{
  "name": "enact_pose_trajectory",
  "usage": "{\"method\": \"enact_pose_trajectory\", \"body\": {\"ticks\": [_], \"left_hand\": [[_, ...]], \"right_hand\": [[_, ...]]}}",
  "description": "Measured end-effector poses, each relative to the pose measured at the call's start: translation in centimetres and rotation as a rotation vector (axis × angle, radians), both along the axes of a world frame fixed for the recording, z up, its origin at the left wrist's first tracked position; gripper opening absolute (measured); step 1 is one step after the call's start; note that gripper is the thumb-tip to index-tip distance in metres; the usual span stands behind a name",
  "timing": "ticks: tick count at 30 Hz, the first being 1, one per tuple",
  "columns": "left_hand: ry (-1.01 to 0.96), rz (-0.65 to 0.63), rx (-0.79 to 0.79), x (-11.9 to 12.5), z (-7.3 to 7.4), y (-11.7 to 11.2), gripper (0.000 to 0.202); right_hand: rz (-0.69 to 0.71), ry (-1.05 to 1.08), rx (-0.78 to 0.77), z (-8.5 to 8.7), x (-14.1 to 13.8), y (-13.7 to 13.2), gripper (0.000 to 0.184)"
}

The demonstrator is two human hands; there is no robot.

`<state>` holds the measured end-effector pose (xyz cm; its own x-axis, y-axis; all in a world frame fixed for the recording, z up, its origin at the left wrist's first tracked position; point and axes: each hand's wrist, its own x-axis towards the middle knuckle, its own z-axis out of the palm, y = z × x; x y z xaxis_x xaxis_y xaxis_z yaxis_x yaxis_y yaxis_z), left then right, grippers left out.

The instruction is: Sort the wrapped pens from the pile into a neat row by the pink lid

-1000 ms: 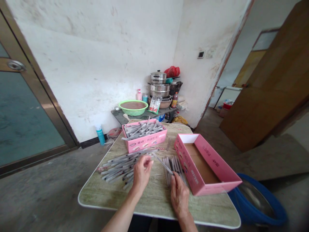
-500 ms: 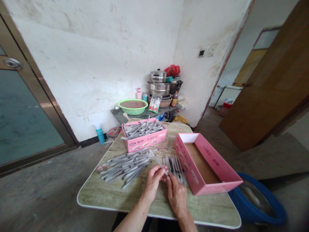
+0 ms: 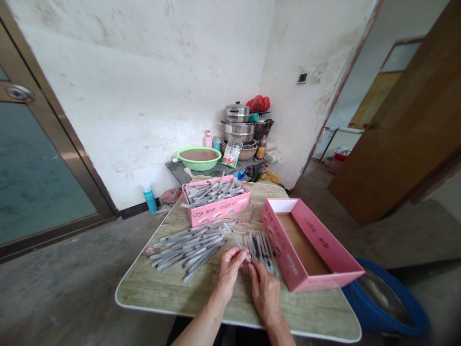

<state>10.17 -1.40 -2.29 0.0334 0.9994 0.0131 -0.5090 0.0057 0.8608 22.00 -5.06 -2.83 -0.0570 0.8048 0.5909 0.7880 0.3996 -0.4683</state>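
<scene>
My left hand (image 3: 229, 271) and my right hand (image 3: 265, 292) meet over the near middle of the table (image 3: 201, 298), both pinched on one thin grey pen (image 3: 236, 240) that slants up to the left. A loose heap of similar pens (image 3: 187, 247) lies to the left of my hands. A short row of pens (image 3: 262, 246) lies just beyond my right hand, beside an empty pink box (image 3: 306, 245). A second pink box (image 3: 215, 199) at the far side is full of pens.
A blue basin (image 3: 385, 300) sits on the floor at the right of the table. Behind the table a low shelf holds a green bowl (image 3: 199, 158) and stacked steel pots (image 3: 238, 126). A wooden door (image 3: 406, 120) stands open at right; a glass door (image 3: 32, 168) at left.
One second ago my left hand was over the pen heap, apart from my right. It moved right to join my right hand on the pen. Since half a second ago, almost nothing moved.
</scene>
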Motion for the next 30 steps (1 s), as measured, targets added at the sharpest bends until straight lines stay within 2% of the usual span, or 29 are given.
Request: {"method": "enact_pose_trajectory", "body": {"ticks": [5, 10, 21, 30], "left_hand": [[0.017, -0.004, 0.008, 0.0, 0.17, -0.11, 0.029], [0.013, 0.007, 0.005, 0.02, 0.32, -0.15, 0.029], [0.015, -0.002, 0.009, -0.05, 0.22, 0.04, 0.03], [-0.006, 0.076, -0.018, -0.29, 0.72, 0.05, 0.033]], "right_hand": [[-0.034, 0.052, -0.017, 0.01, 0.01, -0.08, 0.033], [-0.001, 0.0, -0.008, 0.11, -0.04, 0.01, 0.033], [-0.031, 0.089, -0.03, -0.46, 0.17, 0.02, 0.03], [-0.029, 0.069, -0.014, -0.04, -0.07, -0.16, 0.025]]}}
